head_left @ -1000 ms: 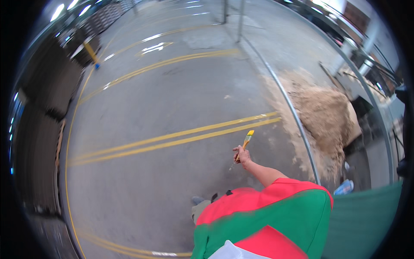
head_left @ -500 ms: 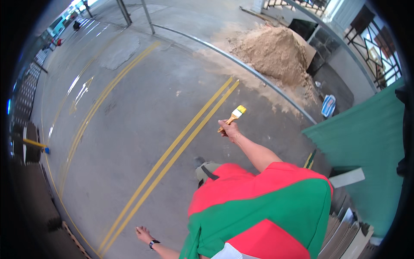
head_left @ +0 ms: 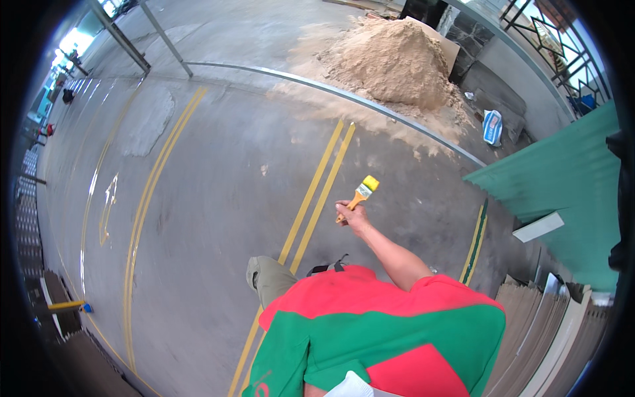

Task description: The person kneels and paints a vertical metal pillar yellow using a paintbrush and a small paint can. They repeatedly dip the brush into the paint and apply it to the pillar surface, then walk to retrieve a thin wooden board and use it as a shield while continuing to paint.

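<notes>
My right hand (head_left: pixel 354 217) is closed round the wooden handle of a flat paintbrush (head_left: pixel 363 190), held out in front of me above the grey floor. The brush tilts up to the right, its bristles covered in yellow paint below a pale metal band. Under and beyond it, a pair of parallel yellow lines (head_left: pixel 316 186) runs along the floor and passes beneath my body. My left hand is out of the picture; only a bit of bare arm shows at the lower edge.
Behind a low metal rail (head_left: pixel 344 91) lies a heap of sand (head_left: pixel 397 63), with a blue and white bag (head_left: pixel 491 128) beside it. A green corrugated sheet (head_left: pixel 555 175) stands at right, above stacked boards (head_left: pixel 529 337). More yellow lines (head_left: pixel 151 192) cross the floor at left.
My left hand has dropped out of view. My body and view have turned, and a leg now shows over the yellow lines. The paintbrush stays in my right hand.
</notes>
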`<move>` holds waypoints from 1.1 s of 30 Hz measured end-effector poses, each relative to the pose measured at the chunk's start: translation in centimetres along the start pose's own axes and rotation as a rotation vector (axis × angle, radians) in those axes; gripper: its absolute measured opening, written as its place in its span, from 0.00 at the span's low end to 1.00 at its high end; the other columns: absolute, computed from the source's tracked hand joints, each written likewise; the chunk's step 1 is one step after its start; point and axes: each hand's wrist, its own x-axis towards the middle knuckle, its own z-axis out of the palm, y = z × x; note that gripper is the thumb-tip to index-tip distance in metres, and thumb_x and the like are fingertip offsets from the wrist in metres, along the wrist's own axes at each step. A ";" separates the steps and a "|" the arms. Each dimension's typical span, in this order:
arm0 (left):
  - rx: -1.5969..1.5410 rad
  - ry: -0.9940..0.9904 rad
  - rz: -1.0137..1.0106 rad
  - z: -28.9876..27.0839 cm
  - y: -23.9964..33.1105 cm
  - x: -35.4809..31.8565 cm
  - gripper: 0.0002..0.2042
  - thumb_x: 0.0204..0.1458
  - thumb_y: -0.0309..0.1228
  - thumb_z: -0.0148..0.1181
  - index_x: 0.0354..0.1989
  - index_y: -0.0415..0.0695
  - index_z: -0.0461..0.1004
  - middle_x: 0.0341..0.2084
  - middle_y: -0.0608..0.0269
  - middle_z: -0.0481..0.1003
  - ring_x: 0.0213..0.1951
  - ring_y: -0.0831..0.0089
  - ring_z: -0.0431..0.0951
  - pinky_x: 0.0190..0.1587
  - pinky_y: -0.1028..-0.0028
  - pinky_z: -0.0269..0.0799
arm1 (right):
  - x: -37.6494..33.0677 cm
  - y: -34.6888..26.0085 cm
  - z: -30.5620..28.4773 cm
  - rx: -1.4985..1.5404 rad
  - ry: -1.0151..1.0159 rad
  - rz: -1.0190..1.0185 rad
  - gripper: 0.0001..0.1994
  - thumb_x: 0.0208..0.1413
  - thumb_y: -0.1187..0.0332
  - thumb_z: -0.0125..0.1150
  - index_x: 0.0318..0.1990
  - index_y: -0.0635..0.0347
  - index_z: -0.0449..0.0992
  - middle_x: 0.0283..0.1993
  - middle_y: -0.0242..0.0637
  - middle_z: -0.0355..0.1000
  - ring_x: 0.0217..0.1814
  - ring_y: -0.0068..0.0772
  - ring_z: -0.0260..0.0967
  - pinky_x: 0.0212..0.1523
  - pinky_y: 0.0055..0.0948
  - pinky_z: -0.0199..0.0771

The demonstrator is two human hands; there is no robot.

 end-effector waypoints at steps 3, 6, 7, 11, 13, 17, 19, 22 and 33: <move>0.049 -0.010 0.044 -4.1 7.9 6.5 0.16 0.65 0.44 0.56 0.38 0.41 0.74 0.26 0.58 0.78 0.25 0.65 0.80 0.24 0.66 0.74 | 3.3 0.4 2.1 0.035 0.120 0.003 0.15 0.60 0.60 0.69 0.50 0.55 0.80 0.34 0.26 0.76 0.30 0.19 0.75 0.26 0.23 0.76; 0.134 -0.043 0.107 -8.7 18.1 15.0 0.15 0.65 0.43 0.56 0.37 0.42 0.74 0.24 0.58 0.78 0.24 0.66 0.79 0.23 0.66 0.74 | 8.4 0.4 6.6 0.107 0.217 -0.027 0.14 0.60 0.59 0.69 0.50 0.55 0.80 0.34 0.27 0.77 0.30 0.20 0.75 0.25 0.23 0.75; 0.173 -0.063 0.138 -10.4 22.0 18.2 0.15 0.65 0.43 0.56 0.36 0.42 0.74 0.24 0.58 0.78 0.24 0.66 0.79 0.22 0.66 0.74 | 10.4 0.1 8.7 0.134 0.261 -0.019 0.14 0.60 0.59 0.69 0.50 0.55 0.80 0.34 0.27 0.77 0.30 0.20 0.75 0.25 0.23 0.75; 0.305 -0.169 0.282 -16.2 38.7 30.1 0.14 0.64 0.42 0.56 0.34 0.42 0.74 0.22 0.58 0.77 0.22 0.66 0.78 0.21 0.66 0.73 | 17.1 -3.7 16.8 0.238 0.439 0.003 0.14 0.60 0.58 0.70 0.49 0.53 0.80 0.33 0.26 0.76 0.30 0.20 0.74 0.25 0.24 0.75; 0.168 -0.137 0.191 -18.1 48.0 35.2 0.15 0.64 0.41 0.57 0.32 0.42 0.74 0.19 0.61 0.74 0.18 0.68 0.75 0.19 0.67 0.70 | 19.5 -6.6 20.2 0.306 0.480 -0.069 0.14 0.60 0.58 0.70 0.50 0.53 0.80 0.34 0.26 0.76 0.29 0.20 0.74 0.26 0.24 0.76; 0.344 0.006 0.461 -21.0 69.3 42.9 0.14 0.62 0.38 0.59 0.32 0.38 0.77 0.18 0.61 0.75 0.18 0.73 0.73 0.21 0.69 0.69 | 23.9 -12.8 25.5 0.379 0.482 -0.141 0.14 0.62 0.60 0.68 0.51 0.53 0.78 0.33 0.28 0.76 0.30 0.22 0.75 0.27 0.25 0.77; 0.380 0.045 0.694 -21.0 79.4 44.9 0.16 0.61 0.38 0.60 0.42 0.33 0.79 0.24 0.59 0.79 0.24 0.73 0.77 0.29 0.71 0.74 | 25.6 -14.9 27.0 0.398 0.508 -0.153 0.15 0.62 0.61 0.68 0.53 0.53 0.77 0.34 0.28 0.76 0.30 0.22 0.76 0.26 0.25 0.79; 0.310 0.000 0.846 -19.2 91.2 45.8 0.18 0.62 0.37 0.59 0.53 0.35 0.78 0.29 0.56 0.81 0.29 0.74 0.78 0.34 0.72 0.75 | 28.4 -16.6 29.0 0.382 0.578 -0.134 0.16 0.61 0.60 0.70 0.51 0.56 0.79 0.33 0.29 0.77 0.29 0.21 0.75 0.27 0.25 0.76; 0.226 -0.222 0.428 -14.6 99.5 48.9 0.18 0.65 0.34 0.53 0.56 0.34 0.75 0.26 0.49 0.82 0.26 0.66 0.84 0.31 0.69 0.78 | 52.7 -24.9 36.0 0.212 0.588 0.010 0.17 0.62 0.59 0.67 0.53 0.58 0.77 0.36 0.29 0.77 0.32 0.21 0.75 0.25 0.23 0.75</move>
